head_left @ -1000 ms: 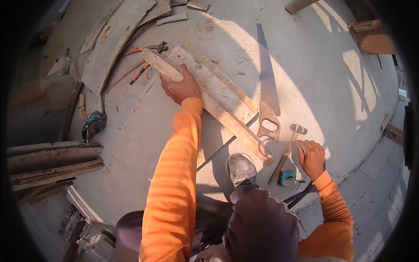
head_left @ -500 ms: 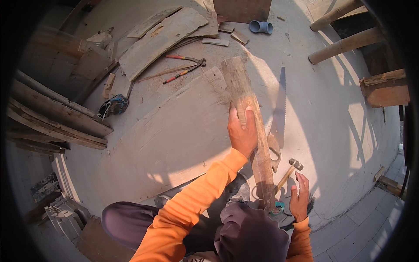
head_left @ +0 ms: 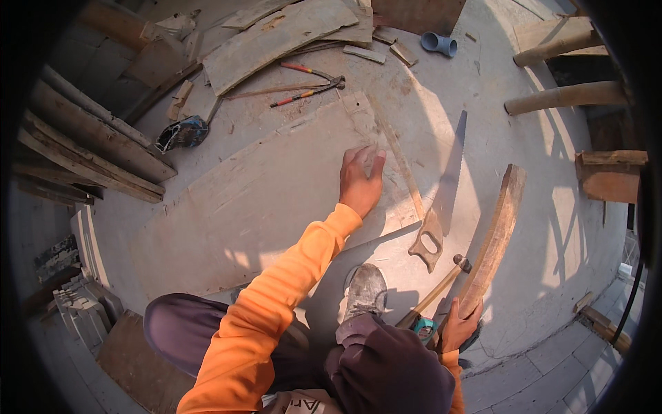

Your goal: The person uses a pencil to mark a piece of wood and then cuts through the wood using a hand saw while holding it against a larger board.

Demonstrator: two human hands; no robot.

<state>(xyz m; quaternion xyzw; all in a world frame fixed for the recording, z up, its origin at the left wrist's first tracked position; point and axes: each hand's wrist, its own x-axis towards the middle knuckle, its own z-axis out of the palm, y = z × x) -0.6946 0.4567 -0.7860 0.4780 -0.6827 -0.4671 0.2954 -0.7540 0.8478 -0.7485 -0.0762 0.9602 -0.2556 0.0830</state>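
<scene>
One wide board (head_left: 234, 200) lies flat, a long plank (head_left: 496, 238) slants right of the saw (head_left: 451, 181), clasped at its near end by the right hand (head_left: 460, 327), while the left hand (head_left: 360, 185) curls loosely, seemingly empty; plank handling appears the step, calling next for steady grip.

Grey floor (head_left: 527, 283) in barred sunlight (head_left: 564, 200), with possibly block paving (head_left: 545, 360) alongside.

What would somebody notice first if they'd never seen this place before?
Probably the bright orange left sleeve, crossing the lower middle of the view, with the left hand over the big flat board. Next might come the handsaw, lying just right of that board, and the long wooden strip in the right hand, farther right. Pincers with red-and-black handles lie near the top middle.
</scene>
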